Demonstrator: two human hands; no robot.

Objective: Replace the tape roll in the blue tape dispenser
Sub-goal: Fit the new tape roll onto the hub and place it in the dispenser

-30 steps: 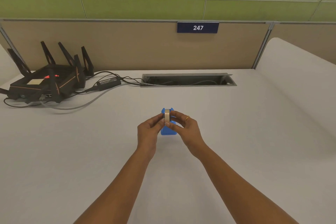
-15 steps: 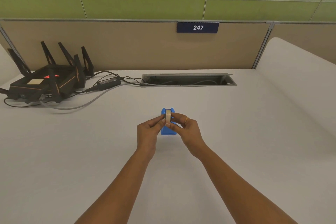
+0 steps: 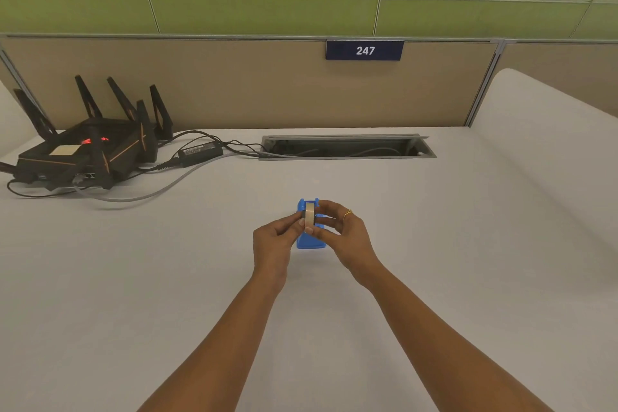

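Note:
A small blue tape dispenser (image 3: 310, 241) stands on the white desk (image 3: 167, 278), its long axis pointing away from me. A beige tape roll (image 3: 309, 213) stands on edge in the dispenser's top. My left hand (image 3: 275, 241) pinches the roll from the left side with fingertips and thumb. From the right, my right hand (image 3: 341, 231), with a gold ring on one finger, pinches the same roll. Both hands hide the middle of the dispenser, and I cannot tell how deep the roll sits in it.
A black router (image 3: 90, 150) with upright antennas sits at the back left, with a power brick (image 3: 200, 152) and cables trailing toward an open cable tray (image 3: 347, 146) in the desk. A beige partition with a "247" sign (image 3: 364, 50) bounds the back.
The roll and both hands have shifted very slightly; the fingers of my right hand have readjusted around the roll. The dispenser stays in the same place.

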